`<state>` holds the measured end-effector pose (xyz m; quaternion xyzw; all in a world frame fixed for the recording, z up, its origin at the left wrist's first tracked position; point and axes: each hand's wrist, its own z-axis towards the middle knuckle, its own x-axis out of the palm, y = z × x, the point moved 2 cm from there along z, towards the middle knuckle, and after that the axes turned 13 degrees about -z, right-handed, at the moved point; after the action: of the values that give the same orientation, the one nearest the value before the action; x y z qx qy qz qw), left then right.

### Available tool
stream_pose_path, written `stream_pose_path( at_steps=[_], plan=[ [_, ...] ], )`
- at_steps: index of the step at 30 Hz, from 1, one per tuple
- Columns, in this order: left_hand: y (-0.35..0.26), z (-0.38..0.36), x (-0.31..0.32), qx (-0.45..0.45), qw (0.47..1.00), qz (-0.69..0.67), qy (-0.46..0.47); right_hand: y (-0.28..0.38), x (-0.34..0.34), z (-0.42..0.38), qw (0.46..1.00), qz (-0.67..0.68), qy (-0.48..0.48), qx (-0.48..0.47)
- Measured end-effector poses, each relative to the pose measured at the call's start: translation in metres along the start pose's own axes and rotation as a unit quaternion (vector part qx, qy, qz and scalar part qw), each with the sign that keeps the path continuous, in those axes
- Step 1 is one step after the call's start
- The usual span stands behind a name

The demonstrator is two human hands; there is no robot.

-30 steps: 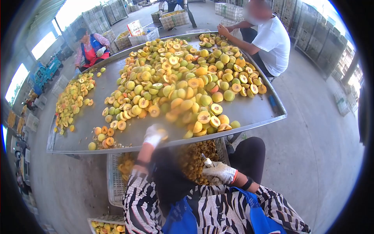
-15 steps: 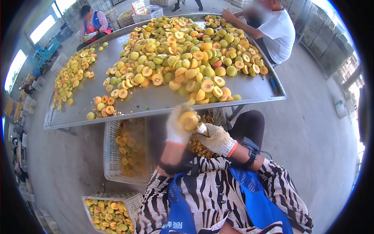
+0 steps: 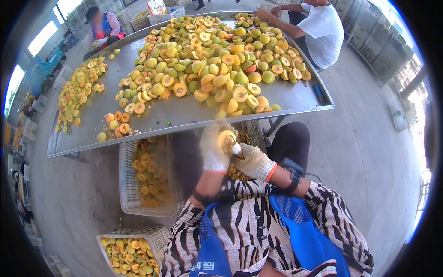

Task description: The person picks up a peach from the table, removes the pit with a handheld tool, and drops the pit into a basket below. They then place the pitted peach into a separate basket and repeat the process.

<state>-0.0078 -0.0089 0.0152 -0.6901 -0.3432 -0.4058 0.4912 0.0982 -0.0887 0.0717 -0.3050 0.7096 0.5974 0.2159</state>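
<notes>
My left hand (image 3: 214, 145), in a whitish knit glove, is closed around a halved yellow fruit (image 3: 227, 140) just in front of the table's near edge; its fingers are partly blurred by motion. Gloved too, my right hand (image 3: 254, 161) grips a small tool (image 3: 236, 149) with a white part, whose end meets the fruit. Behind them, a large heap of halved yellow-green fruit (image 3: 212, 64) covers much of the metal table (image 3: 184, 120). Under my hands, a container with fruit scraps (image 3: 237, 174) is partly hidden.
A crate of fruit (image 3: 123, 184) stands below the table to the left, and another crate (image 3: 159, 240) sits on the floor nearer me. Two people, one at the far left (image 3: 104, 30) and one at the right (image 3: 323, 34), are beside the table. A blue-handled object (image 3: 318, 92) lies near the table's right edge.
The view has shifted slightly. The fruit in my left hand is turned differently, with its cut face now showing against the tool.
</notes>
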Motion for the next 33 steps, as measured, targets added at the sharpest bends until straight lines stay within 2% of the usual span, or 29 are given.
stream_pose_path(
  at_steps=[3, 4, 6, 8, 10, 12, 15, 18, 21, 22, 25, 26, 28, 31, 33],
  plan=[
    [0.002, -0.003, -0.001, -0.052, 0.999, -0.012, -0.002, 0.003, 0.000, -0.004, 0.997, 0.016, 0.050, 0.058],
    [0.001, -0.006, 0.004, -0.071, 0.997, -0.017, -0.005, -0.002, 0.004, -0.003, 0.998, 0.027, 0.033, 0.045],
    [0.009, 0.002, -0.015, 0.016, 0.997, 0.074, 0.011, -0.013, 0.014, -0.002, 0.999, 0.028, 0.004, 0.021],
    [0.016, 0.005, -0.031, 0.032, 0.997, 0.070, 0.006, -0.013, 0.015, -0.002, 1.000, -0.011, -0.016, -0.005],
    [0.006, -0.007, -0.002, -0.022, 0.999, -0.028, -0.021, -0.012, 0.016, 0.000, 0.999, -0.033, -0.021, -0.026],
    [0.004, -0.009, 0.006, -0.010, 1.000, -0.009, -0.006, -0.015, 0.018, 0.002, 0.999, -0.014, -0.013, -0.038],
    [0.007, -0.007, -0.001, 0.017, 0.999, 0.039, 0.019, -0.029, 0.025, 0.004, 0.995, -0.080, -0.014, -0.063],
    [0.003, -0.008, -0.001, -0.002, 0.997, 0.064, 0.042, -0.036, 0.032, 0.005, 0.984, 0.130, 0.120, 0.026],
    [0.003, -0.003, -0.004, -0.029, 0.996, 0.079, 0.034, -0.028, 0.029, -0.002, 0.956, 0.179, 0.185, 0.143],
    [0.004, -0.001, -0.009, -0.034, 0.996, 0.085, 0.025, -0.034, 0.034, -0.002, 0.962, 0.190, 0.166, 0.101],
    [0.005, 0.006, -0.021, -0.072, 0.991, 0.101, 0.057, -0.037, 0.033, -0.002, 0.964, 0.187, 0.177, 0.066],
    [0.007, 0.005, -0.024, -0.080, 0.988, 0.113, 0.074, -0.039, 0.032, -0.005, 0.923, 0.280, 0.243, 0.104],
    [0.010, 0.004, -0.019, -0.096, 0.980, 0.135, 0.111, -0.040, 0.024, -0.010, 0.797, 0.452, 0.360, 0.177],
    [0.016, 0.005, -0.014, -0.166, 0.981, 0.011, 0.102, -0.066, 0.044, -0.001, 0.719, 0.531, 0.407, 0.190],
    [0.021, 0.006, -0.017, -0.218, 0.965, -0.092, 0.115, -0.075, 0.052, -0.002, 0.725, 0.542, 0.371, 0.209]
  ],
)
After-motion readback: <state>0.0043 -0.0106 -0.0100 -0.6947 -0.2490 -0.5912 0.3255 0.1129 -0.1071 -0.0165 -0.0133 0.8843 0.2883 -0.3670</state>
